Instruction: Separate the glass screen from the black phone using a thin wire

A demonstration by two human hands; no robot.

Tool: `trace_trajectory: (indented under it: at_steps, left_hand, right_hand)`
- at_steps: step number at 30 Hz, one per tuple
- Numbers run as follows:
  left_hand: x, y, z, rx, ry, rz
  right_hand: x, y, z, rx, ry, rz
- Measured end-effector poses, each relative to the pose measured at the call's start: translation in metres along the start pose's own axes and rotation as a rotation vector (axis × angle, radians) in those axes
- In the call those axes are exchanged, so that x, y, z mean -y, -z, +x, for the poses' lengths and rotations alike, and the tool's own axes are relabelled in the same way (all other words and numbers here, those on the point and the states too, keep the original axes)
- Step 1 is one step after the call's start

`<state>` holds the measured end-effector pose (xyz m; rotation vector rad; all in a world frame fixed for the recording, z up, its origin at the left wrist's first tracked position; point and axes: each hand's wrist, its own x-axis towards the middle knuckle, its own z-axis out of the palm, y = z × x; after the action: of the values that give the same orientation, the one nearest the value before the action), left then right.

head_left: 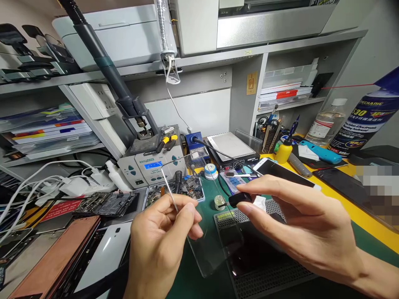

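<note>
My left hand (165, 241) is closed, thumb against fingers. From its grip a thin metal rod (168, 182) rises up and left. A clear, thin panel with rounded corners (208, 253) also sits in this hand, tilted upright; whether it is glass or plastic I cannot tell. To its right, my right hand (299, 224) pinches a small black piece (239, 200) between thumb and index finger, a narrow tip pointing left. Below lies a dark, glossy phone-like screen (252, 249) on a perforated grey mat (264, 286). A small round jar (220, 202) stands behind.
Phone parts, including a white back (102, 253) and a copper-coloured plate (52, 257), crowd the left. Behind are a grey station (149, 168), a parts tray (202, 193) and a flat heating plate (232, 147). A yellow bottle (283, 153) and a spray can (358, 120) stand right.
</note>
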<state>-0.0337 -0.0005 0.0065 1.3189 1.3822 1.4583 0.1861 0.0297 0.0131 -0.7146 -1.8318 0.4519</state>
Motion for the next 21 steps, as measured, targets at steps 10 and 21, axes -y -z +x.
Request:
trace_trajectory:
  at_steps: [10,21]
  left_hand:
    - [-0.0004,0.0004,0.0005,0.005,-0.011,0.012]
    - [-0.0003,0.0011,0.0000,0.017,-0.010,0.004]
  right_hand:
    - [-0.0008,-0.0006,0.0008,-0.014,0.014,-0.038]
    - [-0.0005,-0.0007,0.0004,-0.018,0.060,-0.062]
